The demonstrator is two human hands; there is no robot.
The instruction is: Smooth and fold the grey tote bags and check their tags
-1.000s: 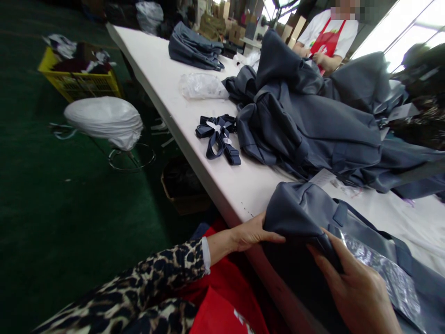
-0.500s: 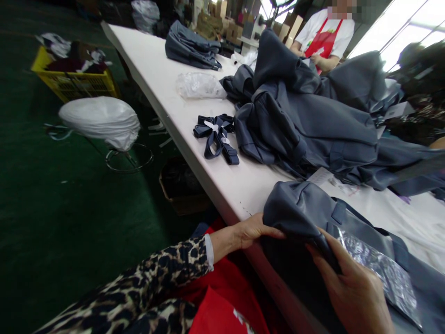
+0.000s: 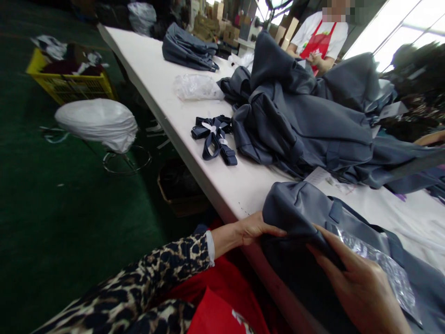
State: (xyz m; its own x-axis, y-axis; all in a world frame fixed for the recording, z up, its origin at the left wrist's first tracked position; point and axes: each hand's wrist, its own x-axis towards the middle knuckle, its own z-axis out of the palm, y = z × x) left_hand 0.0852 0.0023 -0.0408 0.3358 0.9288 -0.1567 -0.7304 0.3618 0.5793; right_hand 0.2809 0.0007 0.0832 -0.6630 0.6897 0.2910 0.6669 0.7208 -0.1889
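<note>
A dark blue-grey bag lies at the near edge of the white table, its end hanging slightly over. My left hand grips the bag's left end, thumb on top and the other fingers hidden beneath the fabric. With fingers and thumb closed around a fold at the bag's edge, my right hand holds the nearer side. On the bag's upper face lie a dark carry handle and a clear plastic packet. Beyond my left hand, a bundle of navy straps with white ties rests on the table.
A large heap of similar bags covers the table's middle. A clear plastic bundle and a folded bag lie farther along the white table. A covered stool and yellow crate stand left. A co-worker stands across.
The view has shifted slightly. My right hand has moved a little along the bag's edge, while my left hand keeps its hold. Another person's hand shows more at the right edge.
</note>
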